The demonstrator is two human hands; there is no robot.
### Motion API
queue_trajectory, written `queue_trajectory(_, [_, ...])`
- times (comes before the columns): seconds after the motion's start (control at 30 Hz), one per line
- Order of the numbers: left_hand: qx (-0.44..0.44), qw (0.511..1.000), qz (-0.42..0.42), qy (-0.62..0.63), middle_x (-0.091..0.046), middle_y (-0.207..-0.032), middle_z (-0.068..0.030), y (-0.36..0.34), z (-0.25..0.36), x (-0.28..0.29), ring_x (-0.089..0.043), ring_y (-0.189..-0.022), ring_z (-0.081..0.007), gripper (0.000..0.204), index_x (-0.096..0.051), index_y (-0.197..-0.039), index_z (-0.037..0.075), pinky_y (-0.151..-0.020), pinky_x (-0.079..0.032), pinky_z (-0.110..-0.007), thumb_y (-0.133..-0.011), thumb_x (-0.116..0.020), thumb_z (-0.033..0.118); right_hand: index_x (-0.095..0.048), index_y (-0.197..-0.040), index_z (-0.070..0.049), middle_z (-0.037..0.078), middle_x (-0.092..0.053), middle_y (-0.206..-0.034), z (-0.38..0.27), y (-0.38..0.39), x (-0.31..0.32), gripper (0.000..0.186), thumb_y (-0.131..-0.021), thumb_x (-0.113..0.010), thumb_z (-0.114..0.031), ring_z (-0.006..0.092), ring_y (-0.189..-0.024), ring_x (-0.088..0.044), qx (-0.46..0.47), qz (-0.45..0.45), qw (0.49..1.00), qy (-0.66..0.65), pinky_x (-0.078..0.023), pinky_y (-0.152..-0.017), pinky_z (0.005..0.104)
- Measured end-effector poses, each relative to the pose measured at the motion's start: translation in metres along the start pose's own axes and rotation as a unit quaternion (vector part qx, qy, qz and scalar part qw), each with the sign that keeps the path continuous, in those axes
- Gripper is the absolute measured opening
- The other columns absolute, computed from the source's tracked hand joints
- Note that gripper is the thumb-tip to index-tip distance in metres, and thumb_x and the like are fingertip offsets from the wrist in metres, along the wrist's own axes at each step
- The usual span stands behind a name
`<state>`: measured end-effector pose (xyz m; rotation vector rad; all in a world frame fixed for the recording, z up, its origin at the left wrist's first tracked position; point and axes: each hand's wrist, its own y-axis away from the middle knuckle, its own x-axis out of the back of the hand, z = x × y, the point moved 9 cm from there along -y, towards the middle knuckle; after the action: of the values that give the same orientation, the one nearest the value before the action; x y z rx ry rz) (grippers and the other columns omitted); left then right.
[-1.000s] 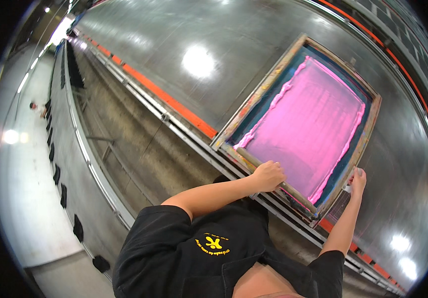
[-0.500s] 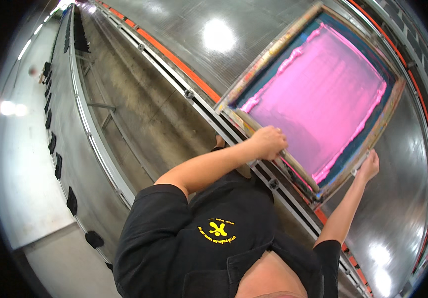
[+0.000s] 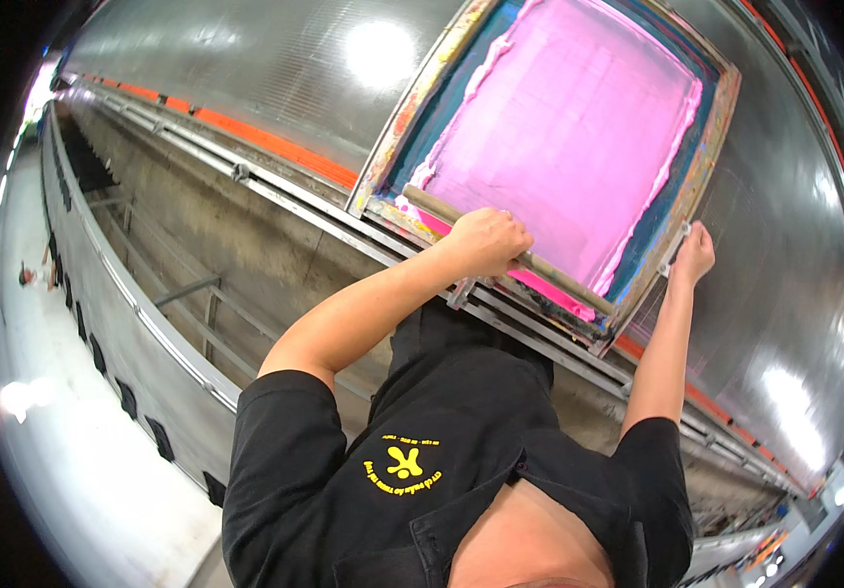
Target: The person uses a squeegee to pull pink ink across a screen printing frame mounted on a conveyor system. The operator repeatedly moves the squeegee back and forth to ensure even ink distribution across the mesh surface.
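Note:
A wooden-edged screen printing frame (image 3: 719, 118) lies on the metal table, its mesh coated with pink ink (image 3: 559, 127). Across its near end stands a squeegee (image 3: 564, 270) with a long bar, and my left hand (image 3: 488, 241) is wrapped round the middle of that bar. Bright pink ink shows along the squeegee's near side, and thick ridges of it line both sides of the mesh. At the frame's right side, my right hand (image 3: 694, 253) is closed on a small light-coloured fitting (image 3: 675, 245), partly hidden by the fingers.
The long metal table (image 3: 294, 69) has an orange strip (image 3: 265, 137) and a metal rail (image 3: 187, 137) along its near edge. Left, past a gap with a concrete floor (image 3: 285, 216), runs another long table with black pieces (image 3: 128, 400) along its edge. A person (image 3: 35, 274) is far left.
My view has turned, so the frame sits higher and farther left in it. The squeegee remains at the near end in my left hand, with more bright ink showing on its near side.

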<state>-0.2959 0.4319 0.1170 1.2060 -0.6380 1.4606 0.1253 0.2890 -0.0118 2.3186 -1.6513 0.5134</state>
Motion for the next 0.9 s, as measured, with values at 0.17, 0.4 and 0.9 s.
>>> queue_trajectory(0.17, [0.038,0.996,-0.079,0.011,-0.071,-0.091,-0.0114,-0.013,-0.009,0.009,-0.072,-0.091,-0.0333,0.045,-0.069,-0.092,0.007,-0.077,-0.058,-0.048,-0.084,-0.078,0.05,-0.077,-0.112,0.001,0.017,-0.078,-0.111,-0.009,0.002,-0.002,0.043,-0.095,-0.07,-0.038,0.0285,-0.104,-0.073,0.005,0.009,0.997,0.077,-0.053,-0.093,0.0387])
queue_trajectory(0.4, [0.048,0.985,-0.167,-0.012,-0.074,-0.085,-0.0159,-0.043,-0.027,-0.001,-0.073,-0.086,-0.0362,0.06,-0.076,-0.089,0.007,-0.078,-0.058,-0.049,-0.074,-0.082,0.065,-0.078,-0.111,-0.012,0.015,-0.077,-0.111,-0.002,0.003,-0.001,0.041,-0.09,-0.072,-0.047,0.0333,-0.106,-0.073,-0.004,0.019,0.991,0.131,-0.053,-0.092,0.0417])
queue_trajectory(0.9, [0.0,0.994,-0.105,-0.016,-0.077,-0.092,-0.0156,-0.188,-0.075,0.115,-0.072,-0.09,-0.0362,0.05,-0.08,-0.096,0.012,-0.083,-0.057,-0.046,-0.072,-0.085,0.055,-0.074,-0.112,-0.018,0.015,-0.077,-0.103,-0.025,0.02,0.001,0.039,-0.09,-0.072,-0.049,0.035,-0.099,-0.073,-0.056,0.02,0.981,0.184,-0.055,-0.085,0.0442])
